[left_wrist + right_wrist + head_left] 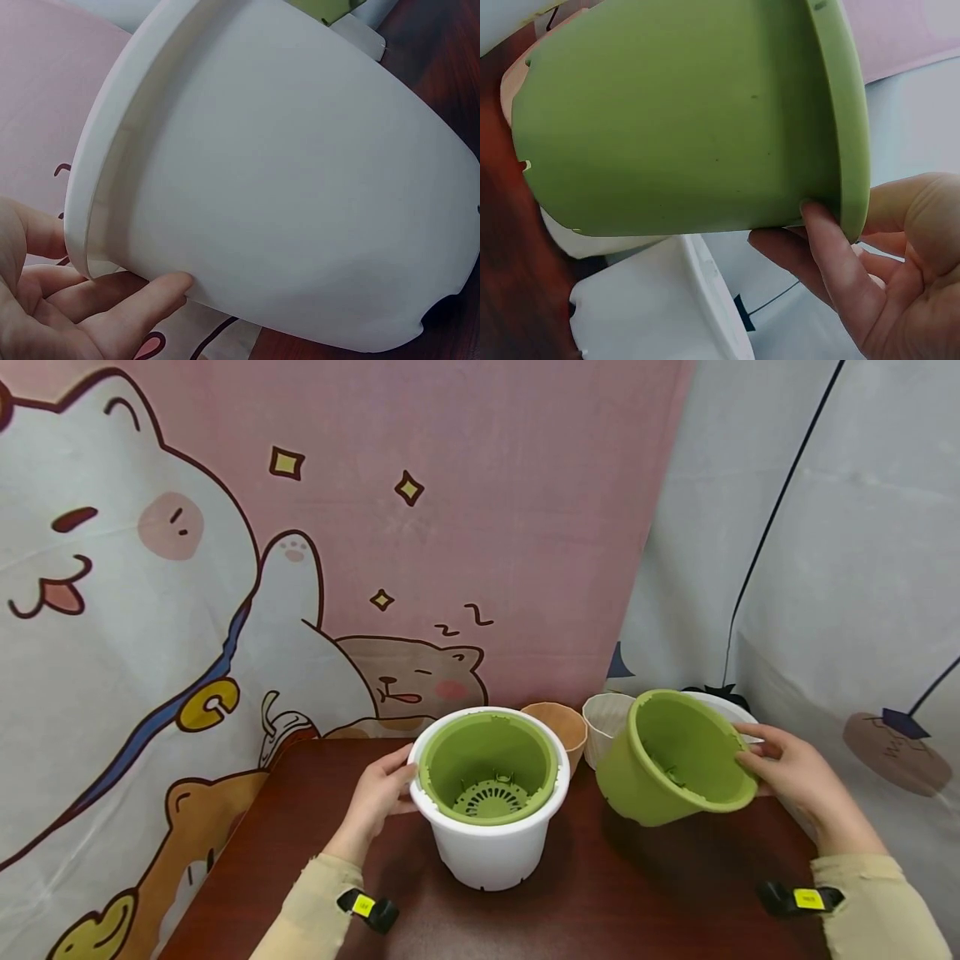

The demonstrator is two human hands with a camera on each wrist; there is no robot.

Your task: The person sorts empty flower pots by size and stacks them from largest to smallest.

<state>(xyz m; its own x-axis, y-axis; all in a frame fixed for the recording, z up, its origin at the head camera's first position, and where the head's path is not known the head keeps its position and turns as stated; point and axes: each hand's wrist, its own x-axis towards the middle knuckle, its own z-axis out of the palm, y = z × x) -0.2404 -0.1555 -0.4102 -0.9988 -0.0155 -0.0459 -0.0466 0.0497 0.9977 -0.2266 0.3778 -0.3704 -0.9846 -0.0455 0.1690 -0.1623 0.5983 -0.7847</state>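
Note:
A white flowerpot [491,852] stands on the table in front of me, with a green flowerpot [487,752] nested inside it. Slots and holes pierce the inner pot's floor. My left hand [382,789] grips the white pot's rim at its left side, thumb at the lip and fingers under it, as the left wrist view shows. On the right, a second green flowerpot [645,785] is tilted above the table, its mouth toward me. My right hand [787,772] pinches its rim, with fingers against the outer wall below the lip [851,150].
Behind the pots stand an orange pot [558,727] and a ribbed cream pot [603,722]. Another white pot [645,307] sits behind the tilted green one. The dark red table [300,827] meets a cartoon-printed cloth [510,527] at the back and a pale cloth at right.

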